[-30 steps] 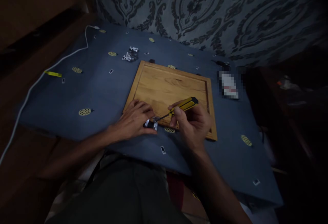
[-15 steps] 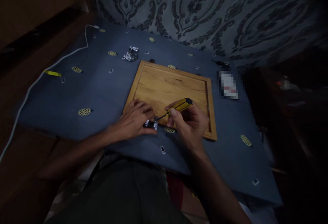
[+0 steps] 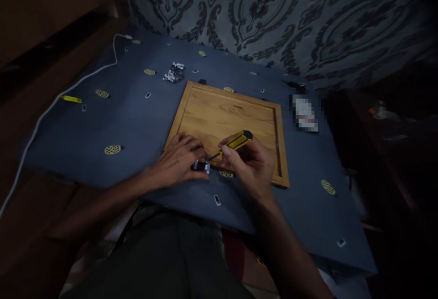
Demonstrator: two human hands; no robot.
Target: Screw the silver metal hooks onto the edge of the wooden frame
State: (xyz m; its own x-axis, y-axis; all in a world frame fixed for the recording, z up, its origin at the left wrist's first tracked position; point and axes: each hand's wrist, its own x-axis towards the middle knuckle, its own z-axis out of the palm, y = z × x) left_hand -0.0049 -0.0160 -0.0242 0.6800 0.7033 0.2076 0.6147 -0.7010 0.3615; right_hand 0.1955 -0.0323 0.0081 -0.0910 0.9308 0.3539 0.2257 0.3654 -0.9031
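A framed wooden cabinet door (image 3: 232, 112) lies flat in front of me. At its near edge sits a shiny metal hinge (image 3: 207, 167), partly covered by my left hand (image 3: 183, 159), whose thumb and fingers close around it. My right hand (image 3: 251, 164) grips a screwdriver (image 3: 239, 140) with a yellow and black handle. The screwdriver slants down to the left, and its tip meets the hinge beside my left fingertips. The exact contact of the tip is too small and dark to make out.
Several loose metal hinges (image 3: 174, 72) lie behind the door. To the left are a white cable (image 3: 78, 80) and a yellow strip-like item (image 3: 71, 99). A blurred white packet (image 3: 305, 112) and a dark object (image 3: 294, 85) lie right on the blue patterned tablecloth (image 3: 130, 121). A patterned wall stands behind.
My right hand and the screwdriver handle have shifted slightly left, with the tip still at the hinge. My left hand has stayed in place.
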